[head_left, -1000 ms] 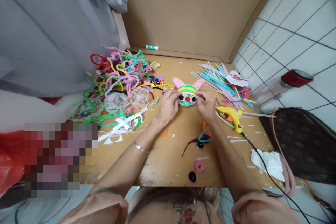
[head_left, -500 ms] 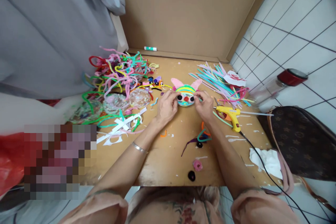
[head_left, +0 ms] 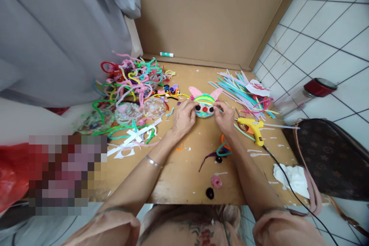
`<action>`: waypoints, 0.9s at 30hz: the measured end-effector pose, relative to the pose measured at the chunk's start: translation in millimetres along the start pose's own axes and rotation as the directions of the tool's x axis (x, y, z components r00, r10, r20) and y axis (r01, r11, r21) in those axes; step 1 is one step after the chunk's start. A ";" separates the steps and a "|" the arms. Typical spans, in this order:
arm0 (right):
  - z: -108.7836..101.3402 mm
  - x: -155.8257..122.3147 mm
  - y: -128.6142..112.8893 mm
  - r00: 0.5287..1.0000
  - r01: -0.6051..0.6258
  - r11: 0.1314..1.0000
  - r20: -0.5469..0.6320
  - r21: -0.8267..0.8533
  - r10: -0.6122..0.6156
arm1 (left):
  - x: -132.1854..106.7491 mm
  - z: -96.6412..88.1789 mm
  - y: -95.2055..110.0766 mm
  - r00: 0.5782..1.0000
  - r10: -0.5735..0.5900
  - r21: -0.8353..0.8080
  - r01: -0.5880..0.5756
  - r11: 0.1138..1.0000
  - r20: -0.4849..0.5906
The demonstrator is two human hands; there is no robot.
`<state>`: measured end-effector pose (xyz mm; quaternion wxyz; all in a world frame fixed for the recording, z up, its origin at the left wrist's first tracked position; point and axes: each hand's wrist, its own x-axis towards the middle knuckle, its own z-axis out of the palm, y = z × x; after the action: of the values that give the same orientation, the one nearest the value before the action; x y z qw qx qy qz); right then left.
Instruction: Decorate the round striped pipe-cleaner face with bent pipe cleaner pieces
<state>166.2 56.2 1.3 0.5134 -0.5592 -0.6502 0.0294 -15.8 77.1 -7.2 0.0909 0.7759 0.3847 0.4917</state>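
Note:
Between my two hands is a round pipe-cleaner animal face (head_left: 205, 100), with pink ears, yellow and green stripes, black eyes and a red nose. My left hand (head_left: 184, 116) pinches its left edge beside one eye. On the opposite edge my right hand (head_left: 224, 116) has its thumb and fingers closed by the other eye. The fingertips partly cover the rim of the face. Nearer me on the table lie a black coil (head_left: 210, 193), a pink coil (head_left: 216, 182) and a bent teal pipe cleaner (head_left: 223, 150).
A yellow hot glue gun (head_left: 252, 128) with its black cord lies right of my right hand. Straight pipe cleaners (head_left: 235, 88) are heaped behind it. Tangled pipe cleaners (head_left: 135, 80) and white paper strips (head_left: 134, 138) cover the left. A brown handbag (head_left: 331, 157) and a bottle (head_left: 302, 94) stand right.
The whole view has shifted very slightly. Both hands keep their hold at the edges of the animal face, with no other visible change.

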 end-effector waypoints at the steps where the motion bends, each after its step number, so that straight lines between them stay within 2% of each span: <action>1: -0.3 0.0 -0.2 1.000 0.002 1.000 0.001 -0.001 -0.002 | -0.1 0.1 -0.2 1.000 -0.001 0.003 0.001 1.000 -0.002; 9: -6.5 -1.1 -5.2 0.999 0.041 0.998 0.001 -0.046 -0.041 | 0.2 -1.1 0.1 1.000 -0.005 0.024 0.005 1.000 -0.015; 14: -11.7 -0.7 -12.0 0.995 0.097 0.991 -0.028 -0.095 -0.100 | 0.9 -2.9 4.1 1.000 -0.017 0.034 0.017 0.999 -0.014; 18: -15.6 -2.4 -15.3 0.983 0.179 0.973 -0.022 -0.144 -0.184 | 1.4 -4.1 9.2 0.998 -0.011 0.052 0.014 0.999 -0.057; 25: -22.6 -9.5 -28.5 0.959 0.276 0.925 0.014 -0.262 -0.282 | 2.1 -2.8 11.5 0.978 0.198 0.188 -0.181 0.965 -0.072; 27: -23.1 -11.4 -33.8 0.954 0.290 0.914 0.014 -0.284 -0.299 | 1.8 -2.2 10.9 0.973 0.220 0.205 -0.202 0.958 -0.070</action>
<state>157.1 22.6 25.7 0.4363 -0.5228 -0.7169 -0.1497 -11.7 70.3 0.7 -0.0571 0.7941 0.3500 0.4936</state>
